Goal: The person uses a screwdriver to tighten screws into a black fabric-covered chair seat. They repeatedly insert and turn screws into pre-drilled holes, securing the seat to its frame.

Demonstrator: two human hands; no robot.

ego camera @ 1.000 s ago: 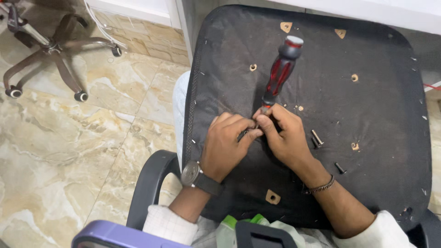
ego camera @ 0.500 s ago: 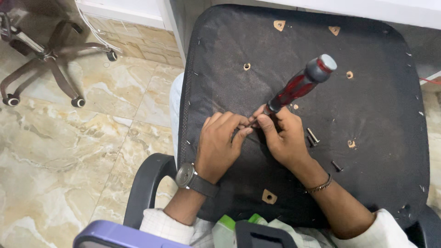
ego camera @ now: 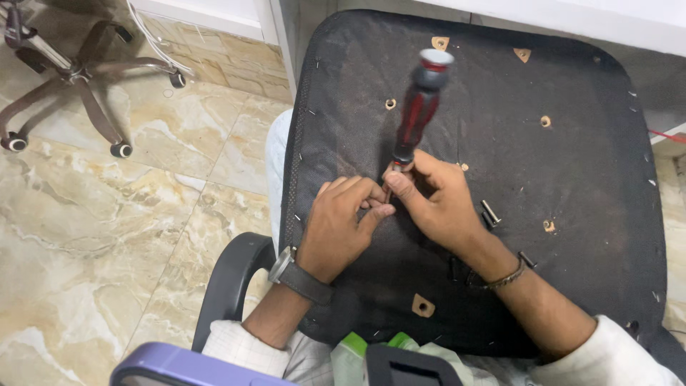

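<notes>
Both hands meet near the middle of an upturned chair seat. The right hand pinches the shaft of a screwdriver just below its handle, thumb and fingers closed around the metal. The handle is dark red with a grey cap, stands tilted up and away from the person, and is blurred. The left hand lies curled on the fabric just beside the tip, fingers bent in toward the right thumb and touching it. Whether they hold a screw I cannot tell, since the tip is hidden between the two hands.

The seat's underside is covered in black fabric, with several small holes showing wood. Two loose bolts lie on it just right of the right hand, and another lies near the right wrist. A watch sits on the left wrist and a thin bracelet on the right.

A black armrest curves below the seat's left edge. On the marble floor, a chair base with castors stands well apart at upper left.
</notes>
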